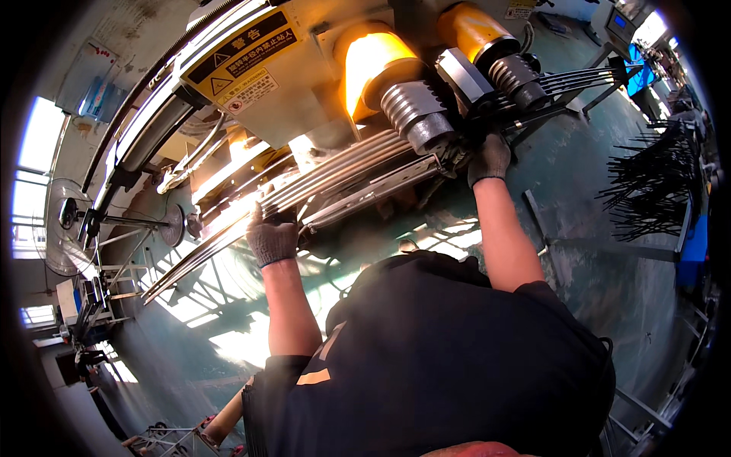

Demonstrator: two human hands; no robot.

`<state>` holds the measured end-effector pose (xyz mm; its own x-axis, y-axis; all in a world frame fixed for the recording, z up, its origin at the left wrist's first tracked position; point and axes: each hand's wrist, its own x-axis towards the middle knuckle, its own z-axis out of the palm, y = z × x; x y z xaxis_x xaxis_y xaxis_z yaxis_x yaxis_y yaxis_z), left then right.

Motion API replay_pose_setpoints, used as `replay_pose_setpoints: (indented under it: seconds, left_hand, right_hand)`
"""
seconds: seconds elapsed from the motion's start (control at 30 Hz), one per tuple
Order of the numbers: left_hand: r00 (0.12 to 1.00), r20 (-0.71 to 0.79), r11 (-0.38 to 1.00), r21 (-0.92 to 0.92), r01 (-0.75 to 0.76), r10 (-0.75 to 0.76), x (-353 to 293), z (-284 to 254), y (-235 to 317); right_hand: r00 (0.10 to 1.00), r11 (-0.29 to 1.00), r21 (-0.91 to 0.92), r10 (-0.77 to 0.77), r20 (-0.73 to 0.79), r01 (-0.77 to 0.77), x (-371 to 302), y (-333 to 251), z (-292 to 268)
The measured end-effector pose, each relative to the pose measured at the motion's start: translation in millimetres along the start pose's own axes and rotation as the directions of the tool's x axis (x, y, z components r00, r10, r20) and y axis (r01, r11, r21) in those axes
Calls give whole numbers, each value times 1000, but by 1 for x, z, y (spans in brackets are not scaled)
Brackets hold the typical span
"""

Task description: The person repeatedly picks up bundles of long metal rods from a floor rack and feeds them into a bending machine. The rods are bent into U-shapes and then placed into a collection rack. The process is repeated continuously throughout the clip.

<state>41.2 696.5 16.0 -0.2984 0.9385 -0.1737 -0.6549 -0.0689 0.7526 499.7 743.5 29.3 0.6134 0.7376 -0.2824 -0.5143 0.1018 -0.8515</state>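
Note:
Several long thin metal rods lie side by side, slanting across the front of a machine. My left hand, in a grey knit glove, grips the rods near their left part, its thumb raised along the near side. Over the rods hang two ribbed metal cylinders, a left one and a right one, below orange-yellow housings. My right hand, also gloved, reaches in under the cylinders beside the dark clamp area; shadow hides its fingers and whatever they touch. The rods come out again on the right, over a metal stand.
The pale machine body carries a yellow warning label. On the left stands a large round fan. Dark rods are heaped on a rack at the right. Sunlight patches mark the green floor.

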Motion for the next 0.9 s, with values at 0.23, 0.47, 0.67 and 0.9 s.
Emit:
replay_pose_setpoints:
  seconds: [0.23,0.47,0.67,0.9]
  left_hand:
    - [968,-252,971,-230,-57,-3,16,-49,37]
    - [991,-137,984,-176,-20,-4,-10,20,-9]
    - [997,70,819,570,-62,27,-26,31,-20]
    - [890,446,969,-245,21,93,-30,-27,13]
  right_hand:
    - [979,997,-30,66,-192,-73,-16,46,-105]
    - [955,968,-70,224,-193,-241,-15,81,-143]
    - [966,907,-332,234,-113,-259,-12,106,-129]
    - [926,747,-549,328,-186,-375,-1,142,-176]
